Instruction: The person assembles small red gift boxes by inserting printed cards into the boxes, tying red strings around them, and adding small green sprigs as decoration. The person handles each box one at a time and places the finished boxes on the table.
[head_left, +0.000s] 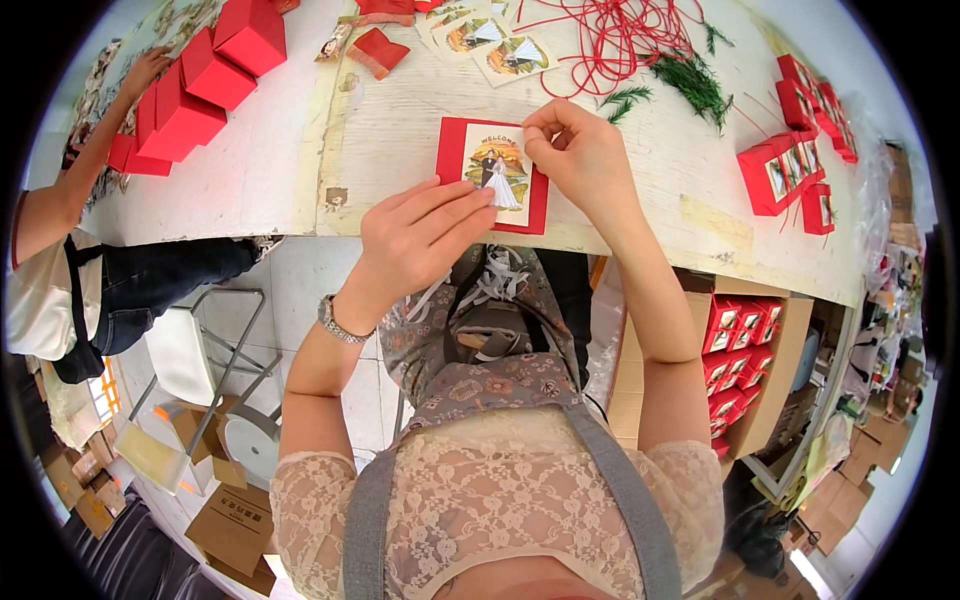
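Note:
A flat-faced red gift box (452, 150) lies near the table's front edge. On its face is a cream picture card (508, 150) showing a couple in wedding clothes against a landscape. My left hand (425, 230) rests on the card's lower left with fingers stretched out flat, a metal watch on its wrist. At the card's upper right corner, thumb and forefinger of my right hand (570, 145) are pinched together, hiding that corner. Further back lie loose picture cards (515, 58), a tangle of red cord (625, 40) and green sprigs (695, 90).
Plain red boxes (215, 75) stand at the left, where another person's hand (150, 70) touches one. Decorated red boxes (775, 175) sit at the right. Below the table, a carton (775, 400) holds several more. A white folding chair (180, 355) stands at left.

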